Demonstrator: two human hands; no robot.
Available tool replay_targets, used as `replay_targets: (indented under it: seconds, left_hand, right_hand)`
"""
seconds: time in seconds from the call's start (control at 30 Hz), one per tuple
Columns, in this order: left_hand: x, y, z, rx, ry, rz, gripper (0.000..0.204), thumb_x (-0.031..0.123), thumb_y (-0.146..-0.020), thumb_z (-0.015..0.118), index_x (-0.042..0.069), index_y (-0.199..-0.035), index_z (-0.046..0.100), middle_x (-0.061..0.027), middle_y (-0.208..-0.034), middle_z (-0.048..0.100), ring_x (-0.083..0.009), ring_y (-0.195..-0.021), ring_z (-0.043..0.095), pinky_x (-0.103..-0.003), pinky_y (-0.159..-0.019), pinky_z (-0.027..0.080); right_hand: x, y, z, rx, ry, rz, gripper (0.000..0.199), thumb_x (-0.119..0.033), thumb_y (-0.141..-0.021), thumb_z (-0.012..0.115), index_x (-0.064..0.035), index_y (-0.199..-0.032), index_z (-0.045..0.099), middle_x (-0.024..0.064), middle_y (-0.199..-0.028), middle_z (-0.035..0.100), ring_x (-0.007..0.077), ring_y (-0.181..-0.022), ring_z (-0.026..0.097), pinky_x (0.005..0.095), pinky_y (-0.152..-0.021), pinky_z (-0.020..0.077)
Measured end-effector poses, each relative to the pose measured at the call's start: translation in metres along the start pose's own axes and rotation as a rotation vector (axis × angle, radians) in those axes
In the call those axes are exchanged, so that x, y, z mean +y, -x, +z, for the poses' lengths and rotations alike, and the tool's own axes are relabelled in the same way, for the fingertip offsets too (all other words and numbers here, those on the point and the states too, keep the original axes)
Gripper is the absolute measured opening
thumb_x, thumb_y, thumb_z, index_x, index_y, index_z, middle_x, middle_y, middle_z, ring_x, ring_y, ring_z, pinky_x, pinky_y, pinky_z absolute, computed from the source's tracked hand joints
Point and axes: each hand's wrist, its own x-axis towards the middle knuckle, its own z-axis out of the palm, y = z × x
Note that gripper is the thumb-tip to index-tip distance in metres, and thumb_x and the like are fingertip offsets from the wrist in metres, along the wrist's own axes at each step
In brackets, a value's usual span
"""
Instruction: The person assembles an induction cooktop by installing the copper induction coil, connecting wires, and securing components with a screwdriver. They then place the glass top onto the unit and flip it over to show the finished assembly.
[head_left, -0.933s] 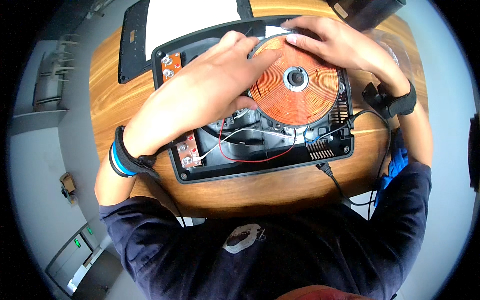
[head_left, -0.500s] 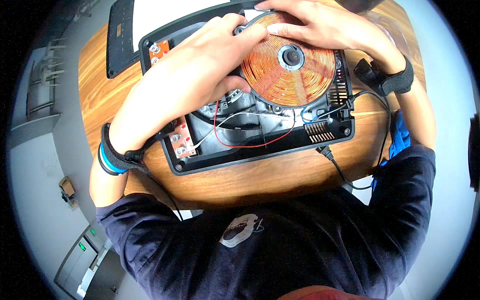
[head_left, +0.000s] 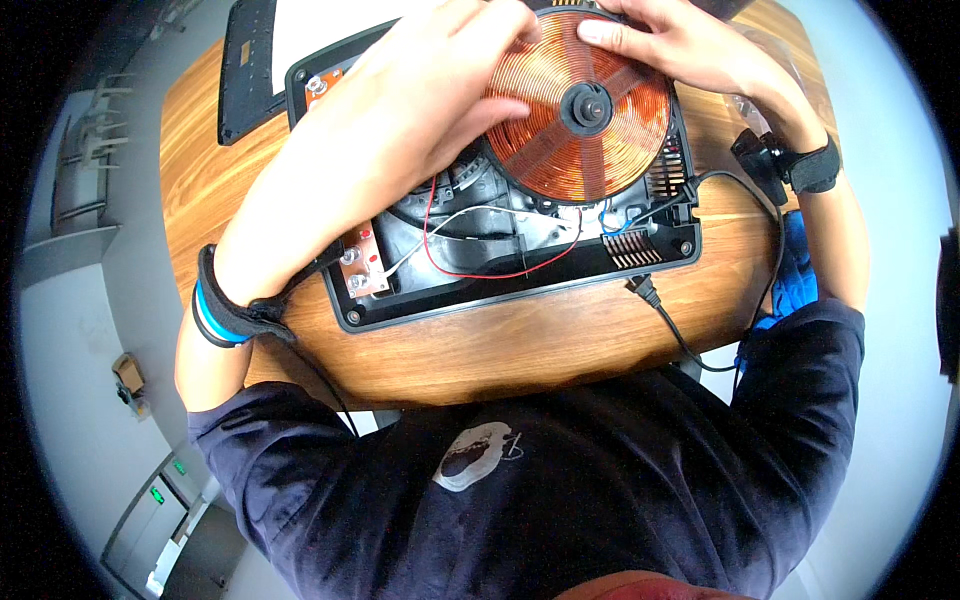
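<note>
A round copper induction coil (head_left: 620, 150) with a dark hub at its centre sits over the right part of a black induction cooker housing (head_left: 520, 302). My left hand (head_left: 440, 90) reaches across the housing to the coil's left side, its thumb apart from its bent fingers. Nothing shows between them. At the coil's far right rim, my right hand (head_left: 680, 45) rests its thumb on the copper face while its other fingers go round the edge, partly cut off by the frame. A red wire (head_left: 480, 277) and a white wire run through the housing's near half.
A small circuit board (head_left: 362, 262) lies at the housing's left, near a slotted vent (head_left: 632, 250) on the right. A black cord with a plug (head_left: 645, 290) crosses the wooden table (head_left: 500, 360). A dark panel (head_left: 245, 90) lies at far left, with blue cloth (head_left: 792, 265) at right.
The housing has shifted slightly away from me. My left hand has moved up and right over the coil, its thumb leaving the rim. My right thumb has slid rightward along the coil.
</note>
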Motion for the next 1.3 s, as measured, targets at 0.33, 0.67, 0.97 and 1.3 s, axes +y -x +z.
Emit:
replay_targets:
  seconds: [0.33,0.67,0.97,1.3]
  left_hand:
    - [-0.046,-0.021,0.01,0.057,0.193,0.024,0.029,0.007,-0.113,0.06,-0.004,-0.139,0.059,-0.0253,-0.125,0.075,-0.0351,-0.12,0.076,-0.043,-0.105,0.062]
    - [-0.034,-0.047,0.018,-0.164,0.1,0.074,0.075,0.011,-0.098,0.08,-0.008,-0.158,0.04,-0.0364,-0.141,0.063,-0.0472,-0.134,0.065,-0.048,-0.116,0.055]
    - [-0.038,-0.012,0.032,-0.186,-0.008,0.322,0.03,0.016,-0.094,0.08,0.002,-0.12,0.073,-0.0165,-0.108,0.072,-0.0401,-0.107,0.07,-0.049,-0.093,0.058]
    - [-0.035,-0.007,0.05,-0.348,-0.02,0.438,0.035,0.015,-0.095,0.076,0.006,-0.129,0.082,-0.0126,-0.107,0.078,-0.0345,-0.099,0.076,-0.044,-0.085,0.062]
  right_hand:
    - [0.039,0.015,-0.014,0.025,-0.15,0.028,0.041,-0.042,-0.12,0.058,-0.004,-0.121,0.072,-0.002,-0.098,0.067,0.0102,-0.092,0.06,0.0314,-0.083,0.0538]
    - [0.063,0.013,-0.016,0.059,-0.2,0.029,0.045,-0.041,-0.121,0.054,-0.0014,-0.126,0.074,0.0019,-0.107,0.076,0.0122,-0.1,0.066,0.0338,-0.091,0.0581]
    - [0.074,0.007,-0.006,0.065,-0.387,0.055,0.047,-0.04,-0.122,0.052,-0.0009,-0.134,0.075,0.0012,-0.117,0.078,0.0128,-0.107,0.068,0.0331,-0.098,0.058]
    - [0.073,0.002,-0.003,0.063,-0.384,0.07,0.048,-0.042,-0.122,0.052,-0.0018,-0.131,0.076,0.0016,-0.114,0.078,0.0125,-0.104,0.068,0.0326,-0.095,0.0585]
